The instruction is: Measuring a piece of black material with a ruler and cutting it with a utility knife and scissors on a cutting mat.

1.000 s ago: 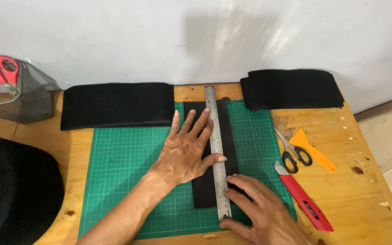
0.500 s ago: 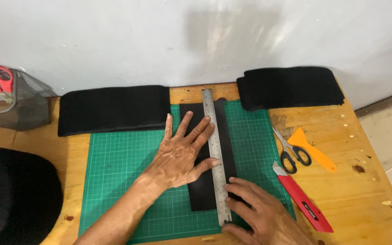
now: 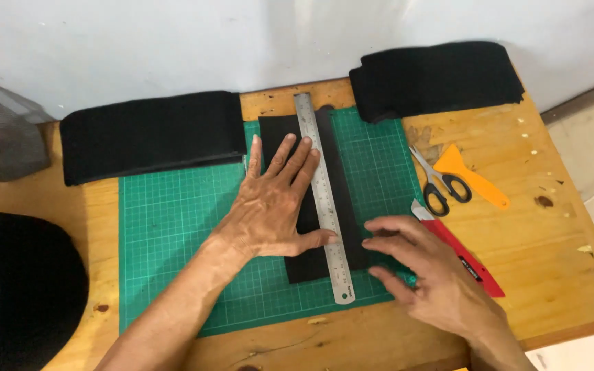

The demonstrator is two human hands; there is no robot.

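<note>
Hidden bits first: your left hand (image 3: 276, 206) covers the middle of the black strip (image 3: 344, 172), and the steel ruler (image 3: 322, 196) covers a band down its length. Strip's near right corner sits under your right hand (image 3: 427, 271) fingertips, so that edge is hard to read. Mesh bin (image 3: 1, 134) at the left edge is cut off, as is the dark round shape (image 3: 15, 295) at the near left.

Left hand: open, flat, fingers spread, pressing on the strip, thumb touching the ruler's left side. Right hand: open, fingers loosely extended, tips resting on the strip's right side near the ruler's lower end. Gripping nothing.

Strip lies lengthwise on the green cutting mat (image 3: 173, 233), right of its centre, ruler on top, running from far edge to near edge.

Wooden table (image 3: 551, 261) against a pale wall. Black fabric stack (image 3: 146, 134) along the far edge left, another (image 3: 434, 75) at the far right corner. Scissors (image 3: 438, 182), orange scraper (image 3: 472, 175) and red cutter (image 3: 465, 261) lie right of the mat.
</note>
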